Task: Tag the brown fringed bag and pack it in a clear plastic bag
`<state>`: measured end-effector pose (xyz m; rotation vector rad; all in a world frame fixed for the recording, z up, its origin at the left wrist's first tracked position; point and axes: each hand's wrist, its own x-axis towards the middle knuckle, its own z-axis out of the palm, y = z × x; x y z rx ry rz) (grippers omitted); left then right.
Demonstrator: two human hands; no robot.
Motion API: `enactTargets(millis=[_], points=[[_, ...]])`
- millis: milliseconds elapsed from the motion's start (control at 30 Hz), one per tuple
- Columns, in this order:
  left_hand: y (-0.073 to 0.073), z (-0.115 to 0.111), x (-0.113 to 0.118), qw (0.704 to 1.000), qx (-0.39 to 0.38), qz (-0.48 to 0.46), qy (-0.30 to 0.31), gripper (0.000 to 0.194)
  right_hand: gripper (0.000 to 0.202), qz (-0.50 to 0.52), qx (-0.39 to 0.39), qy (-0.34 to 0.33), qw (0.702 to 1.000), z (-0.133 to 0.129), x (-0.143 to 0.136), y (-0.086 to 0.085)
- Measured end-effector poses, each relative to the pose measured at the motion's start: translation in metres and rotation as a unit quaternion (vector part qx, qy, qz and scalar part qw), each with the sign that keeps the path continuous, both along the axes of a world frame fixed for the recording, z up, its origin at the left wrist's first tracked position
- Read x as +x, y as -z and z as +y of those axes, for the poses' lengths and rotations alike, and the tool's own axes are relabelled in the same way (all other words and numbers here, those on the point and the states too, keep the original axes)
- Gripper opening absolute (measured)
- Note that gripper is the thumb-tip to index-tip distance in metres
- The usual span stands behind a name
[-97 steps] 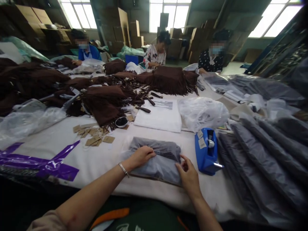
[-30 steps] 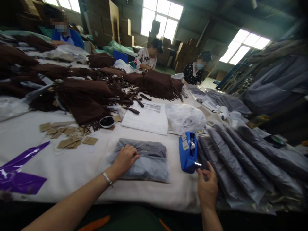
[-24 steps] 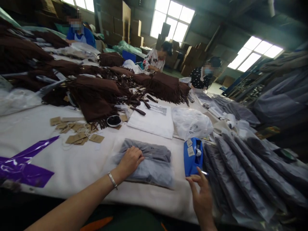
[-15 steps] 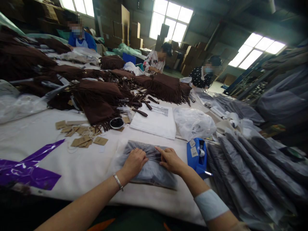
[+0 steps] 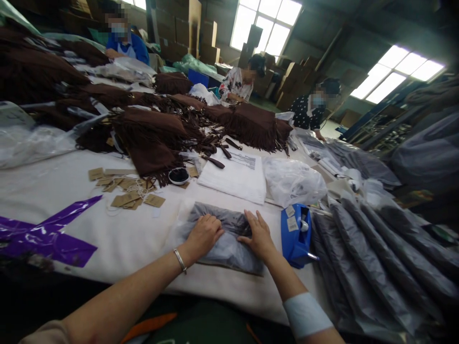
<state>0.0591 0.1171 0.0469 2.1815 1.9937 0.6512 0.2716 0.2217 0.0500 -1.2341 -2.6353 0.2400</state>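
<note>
Head view: we see the left hand (image 5: 204, 235) and right hand (image 5: 258, 235) both pressed flat on a bagged grey garment (image 5: 226, 236), fingers spread, gripping nothing. The garment lies on the white bench (image 5: 71, 191), near its front edge. Blue tape dispenser (image 5: 296, 234) just right of it; bagged grey pieces (image 5: 376, 253) beyond. Card tags (image 5: 125, 191) to the left.

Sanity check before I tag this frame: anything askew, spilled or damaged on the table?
Nothing damaged. Both hands, left hand and right hand, press flat on the bagged grey garment. Loosely scattered: brown paper tags in an untidy heap, and crumpled purple plastic strips at the near edge.
</note>
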Motion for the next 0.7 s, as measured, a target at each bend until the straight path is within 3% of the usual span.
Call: enactTargets(millis=[100,200,367,500,600,700], points=[[-0.005,-0.006,-0.015,0.999,-0.013,-0.047,0.006,0.019,0.059,0.076,0.002,0.038,0.996,0.002,0.0,-0.005],[-0.013,-0.017,-0.039,0.997,-0.033,-0.071,-0.007,0.024,0.022,0.137,-0.076,-0.009,0.988,0.0,-0.01,-0.022],[-0.019,-0.024,-0.061,0.983,-0.113,-0.133,-0.064,0.01,0.026,0.072,-0.193,-0.147,0.968,-0.008,-0.057,-0.046],[-0.01,-0.022,-0.055,0.98,-0.091,-0.147,-0.1,0.012,0.031,-0.041,-0.217,-0.229,0.948,-0.009,-0.102,-0.055],[-0.003,-0.022,-0.048,0.981,-0.07,-0.135,-0.122,0.012,0.017,-0.14,-0.192,-0.247,0.939,-0.009,-0.132,-0.056],[0.0,-0.024,-0.045,0.985,-0.055,-0.1,-0.129,0.011,0.017,-0.233,-0.17,-0.219,0.932,-0.005,-0.153,-0.053]])
